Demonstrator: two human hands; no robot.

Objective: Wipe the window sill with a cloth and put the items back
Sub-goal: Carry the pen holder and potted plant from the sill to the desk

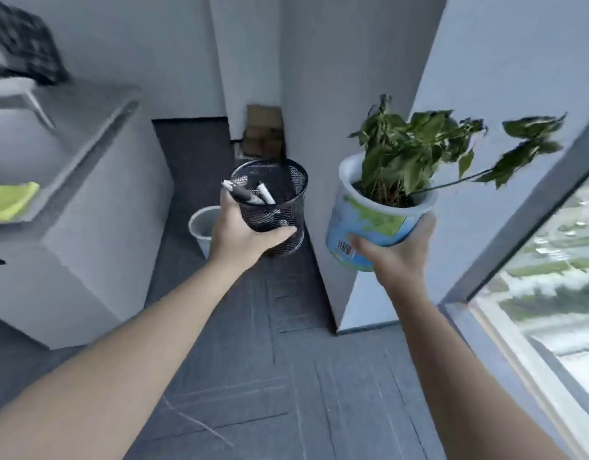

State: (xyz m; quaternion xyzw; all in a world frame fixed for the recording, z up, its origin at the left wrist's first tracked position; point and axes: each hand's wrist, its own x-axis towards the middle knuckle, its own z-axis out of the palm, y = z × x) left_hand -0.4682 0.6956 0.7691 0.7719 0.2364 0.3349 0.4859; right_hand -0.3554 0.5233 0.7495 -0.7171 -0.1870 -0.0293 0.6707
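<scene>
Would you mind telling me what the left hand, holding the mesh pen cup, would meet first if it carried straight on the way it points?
Probably the grey wall corner behind the mesh pen cup in the left hand; depth is unclear.

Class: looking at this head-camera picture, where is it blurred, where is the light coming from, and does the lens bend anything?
Head view: motion blur smears the checked cloth and cabinet at left; the plant and pen holder are softly blurred; daylight enters through the window at right; the wide lens bows the window frame.
</scene>
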